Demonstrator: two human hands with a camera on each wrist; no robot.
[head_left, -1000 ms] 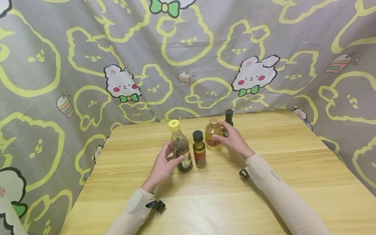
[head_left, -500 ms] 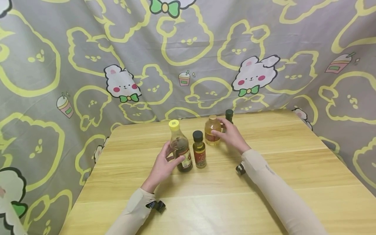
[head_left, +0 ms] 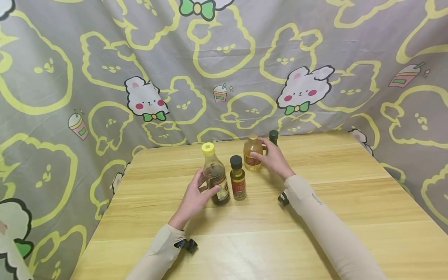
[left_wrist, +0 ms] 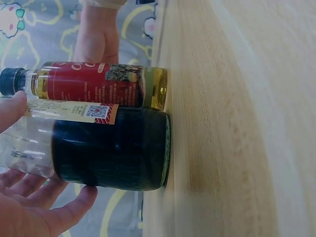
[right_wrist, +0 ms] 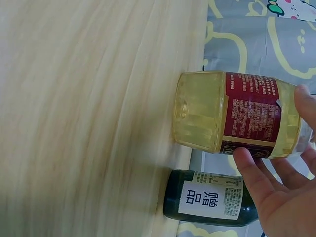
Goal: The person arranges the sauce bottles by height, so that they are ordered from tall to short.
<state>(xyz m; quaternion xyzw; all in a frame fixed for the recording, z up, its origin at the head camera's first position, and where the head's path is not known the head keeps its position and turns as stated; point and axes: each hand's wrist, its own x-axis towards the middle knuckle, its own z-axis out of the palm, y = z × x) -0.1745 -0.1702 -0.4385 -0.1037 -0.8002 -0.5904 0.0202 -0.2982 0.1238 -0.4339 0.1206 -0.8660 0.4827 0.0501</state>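
Observation:
My left hand [head_left: 194, 196] grips a clear bottle of dark sauce [head_left: 214, 171] with a yellow cap, standing upright on the table; the thumb lies on its label side. Just right of it stands a slim oil bottle [head_left: 238, 187] with a black cap and red label, untouched. Further back, my right hand [head_left: 274, 160] holds an oil bottle [head_left: 252, 149] of pale yellow oil by its upper part, thumb in front and fingers behind. In the right wrist view its red label [right_wrist: 252, 113] shows, and a dark green bottle [right_wrist: 212, 200] with a white label stands beside it.
The wooden table [head_left: 217, 249] carries all the bottles. A grey patterned curtain [head_left: 241, 58] hangs close behind its far edge and along both sides. Partly hidden behind my right hand is the green bottle's dark cap [head_left: 273, 135].
My right hand has moved the pale yellow oil bottle away from me and slightly left, toward the far edge. The green bottle is more hidden behind the hand. My left hand has stayed put.

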